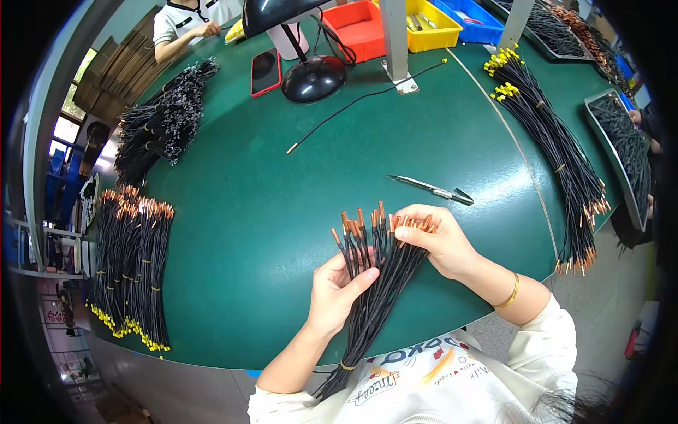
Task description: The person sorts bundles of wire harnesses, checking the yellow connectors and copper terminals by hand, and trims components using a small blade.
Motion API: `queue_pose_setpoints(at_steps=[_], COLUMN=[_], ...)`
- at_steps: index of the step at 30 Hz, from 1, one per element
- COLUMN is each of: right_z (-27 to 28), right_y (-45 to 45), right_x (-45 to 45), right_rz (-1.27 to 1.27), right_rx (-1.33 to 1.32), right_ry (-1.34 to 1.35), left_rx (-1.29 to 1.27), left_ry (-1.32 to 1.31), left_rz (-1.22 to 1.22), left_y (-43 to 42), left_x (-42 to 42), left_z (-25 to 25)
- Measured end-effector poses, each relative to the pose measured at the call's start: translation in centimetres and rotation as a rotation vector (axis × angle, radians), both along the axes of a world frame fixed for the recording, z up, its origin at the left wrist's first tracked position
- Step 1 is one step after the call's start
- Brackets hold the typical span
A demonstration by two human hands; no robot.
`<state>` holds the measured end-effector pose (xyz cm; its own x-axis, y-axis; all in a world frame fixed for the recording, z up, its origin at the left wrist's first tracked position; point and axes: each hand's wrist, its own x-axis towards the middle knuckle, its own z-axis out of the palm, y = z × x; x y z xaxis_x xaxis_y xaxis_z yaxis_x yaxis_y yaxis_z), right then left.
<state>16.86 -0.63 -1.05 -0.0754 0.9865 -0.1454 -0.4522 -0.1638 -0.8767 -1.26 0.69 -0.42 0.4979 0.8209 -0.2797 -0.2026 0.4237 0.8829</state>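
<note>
A bundle of black cables with copper-coloured tips is held in front of my body, its lower part tied with a yellowish band. My left hand wraps round the cables just below the tips, thumb across the front. At the top right of the bundle, my right hand pinches several of the copper tips between thumb and fingers. The tips on the left side fan out at uneven heights. Beyond my hands a pen lies on the green table. The bundle's far end is hidden against my shirt.
Tied cable bundles lie at left, with another dark bundle behind. More yellow-ended bundles lie at right. A single cable, phone, lamp base, metal post and coloured bins stand farther back. A person sits across.
</note>
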Motion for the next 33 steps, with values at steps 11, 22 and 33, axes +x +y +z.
queue_pose_setpoints(at_steps=[11,22,33], right_z=[-0.5,0.2,-0.9], right_y=[0.1,0.0,0.3], right_x=[0.2,0.1,-0.4], right_rz=[-0.073,-0.034,-0.019], right_rx=[-0.014,0.042,0.036], right_ry=[0.074,-0.124,-0.167], left_rx=[0.134,0.071,-0.171], left_ry=[0.023,-0.002,0.008], left_rz=[-0.217,-0.162,-0.064], left_y=[-0.6,-0.4,1.2], left_x=[0.9,1.1,2.3], left_z=[-0.4,-0.4,0.0])
